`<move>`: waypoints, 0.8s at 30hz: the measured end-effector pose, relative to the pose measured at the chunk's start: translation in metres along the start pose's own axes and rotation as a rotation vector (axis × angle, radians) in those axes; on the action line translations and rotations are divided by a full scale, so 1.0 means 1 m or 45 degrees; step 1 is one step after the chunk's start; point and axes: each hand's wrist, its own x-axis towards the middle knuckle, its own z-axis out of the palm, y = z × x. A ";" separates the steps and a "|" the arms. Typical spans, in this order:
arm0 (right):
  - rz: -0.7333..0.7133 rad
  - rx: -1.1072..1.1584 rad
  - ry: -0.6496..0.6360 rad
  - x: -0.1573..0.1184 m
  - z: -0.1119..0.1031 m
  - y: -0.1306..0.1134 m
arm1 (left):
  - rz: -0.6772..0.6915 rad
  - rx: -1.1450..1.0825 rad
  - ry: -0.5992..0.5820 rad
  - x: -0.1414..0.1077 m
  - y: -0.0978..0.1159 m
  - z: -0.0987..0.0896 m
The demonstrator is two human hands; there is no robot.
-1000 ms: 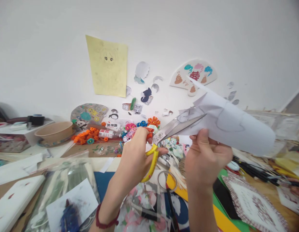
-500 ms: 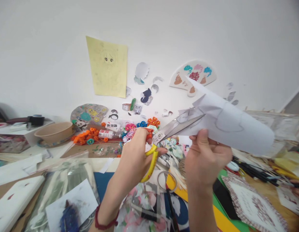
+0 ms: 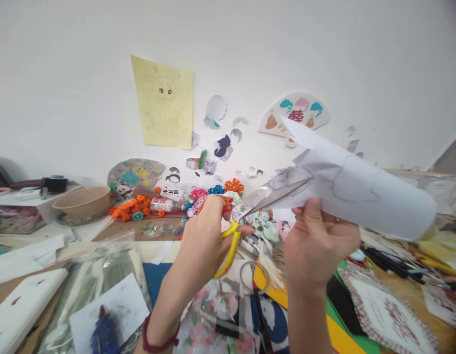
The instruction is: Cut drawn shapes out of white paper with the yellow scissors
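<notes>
- Behind left grip (image 3: 209, 236) and right grip (image 3: 319, 241): white wall (image 3: 83, 59).
- Below both grips: cluttered tabletop (image 3: 448, 327).
- Pinched between thumb and fingers of right grip: white sheet (image 3: 397, 209), pencil-lined, curling away rightward, jagged along one edge towards left grip.
- Above and beyond left grip, on the wall: yellow sheet (image 3: 167, 115) with drawn eyes.
- Well to the left of left grip: tan bowl (image 3: 82, 204).
- Grasped by the handles in left grip: yellow-and-orange scissors (image 3: 239, 211), blades slanting up across the white sheet, beside right grip.
- Around the wrist below left grip: dark red bracelet (image 3: 158, 342).
</notes>
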 end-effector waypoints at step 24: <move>0.008 -0.007 -0.001 0.002 -0.002 -0.001 | 0.029 0.083 -0.010 0.001 -0.002 0.001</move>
